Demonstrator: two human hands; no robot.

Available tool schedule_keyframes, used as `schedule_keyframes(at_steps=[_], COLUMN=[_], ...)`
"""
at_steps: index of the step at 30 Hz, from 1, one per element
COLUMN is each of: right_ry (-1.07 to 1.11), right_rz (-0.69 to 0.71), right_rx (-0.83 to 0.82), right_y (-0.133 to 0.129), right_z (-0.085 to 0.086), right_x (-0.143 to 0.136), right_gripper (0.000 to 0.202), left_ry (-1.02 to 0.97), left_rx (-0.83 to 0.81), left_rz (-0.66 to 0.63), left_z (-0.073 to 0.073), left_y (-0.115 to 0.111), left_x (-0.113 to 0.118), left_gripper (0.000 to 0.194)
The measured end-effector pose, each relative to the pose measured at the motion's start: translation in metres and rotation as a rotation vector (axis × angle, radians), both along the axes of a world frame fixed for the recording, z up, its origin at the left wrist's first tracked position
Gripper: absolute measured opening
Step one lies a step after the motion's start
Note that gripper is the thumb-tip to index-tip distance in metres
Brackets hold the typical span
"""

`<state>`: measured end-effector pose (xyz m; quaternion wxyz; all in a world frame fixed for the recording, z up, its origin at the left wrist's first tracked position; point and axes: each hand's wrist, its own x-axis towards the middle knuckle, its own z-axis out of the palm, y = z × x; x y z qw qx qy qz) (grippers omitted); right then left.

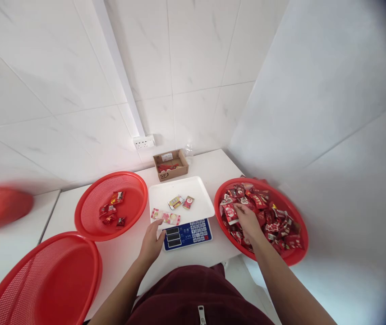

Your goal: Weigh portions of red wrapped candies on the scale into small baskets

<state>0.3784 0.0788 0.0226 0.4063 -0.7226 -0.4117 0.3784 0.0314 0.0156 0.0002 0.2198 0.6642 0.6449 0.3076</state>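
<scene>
My right hand [247, 220] is over the red basket [220, 186] on the right, fingers pinching a red-and-white snack packet [229, 213]. Mostly red wrapped snacks [274, 228] fill that basket in a heap. My left hand [152, 243] hovers by the front left corner of the digital scale [188, 235], thumb and fingers apart, holding nothing. On the scale's white tray [198, 187] lie a long pink-and-white packet [166, 217], a small yellowish packet [176, 201] and a small red-and-gold packet [188, 202].
Left of the scale, a red mesh basket [135, 180] holds several small red packets [110, 211]. Another red basket [95, 271] stands nearer at the left. Behind the scale sits a cardboard box [170, 174], with a clear plastic container [188, 153] beside it. A red plastic bag [2, 207] lies far left.
</scene>
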Motion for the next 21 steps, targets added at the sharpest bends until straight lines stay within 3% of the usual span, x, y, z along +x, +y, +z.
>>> schedule_keyframes(at_steps=[3,5,8,12,16,21], right_ry=[0.227,0.222,-0.008,-0.213,-0.496,-0.674], right_rz=[0.126,0.190,0.225,0.275,0.458,0.529], right_rx=[0.046,0.035,-0.004,-0.128,-0.243,-0.338], right_y=[0.020,0.025,0.017,-0.015,-0.042,-0.038], right_z=[0.012,0.015,0.008,-0.015,-0.031,-0.033], right_x=[-0.030,-0.039,-0.032,0.001,0.024,0.024], right_gripper=[0.037,0.037,0.034,0.030,0.033,0.040], left_ry=[0.001,0.003,-0.003,-0.022,-0.027,-0.038], left_rx=[-0.002,-0.001,0.000,0.003,-0.012,-0.024], left_rz=[-0.003,0.003,0.035,0.085,0.077,0.020], left_z=[0.003,0.004,0.004,-0.001,-0.004,0.000], left_y=[-0.001,-0.002,-0.006,-0.015,-0.017,-0.003], left_x=[-0.001,-0.002,-0.007,-0.017,-0.020,-0.005], left_gripper=[0.032,0.032,0.033,0.032,0.031,0.032])
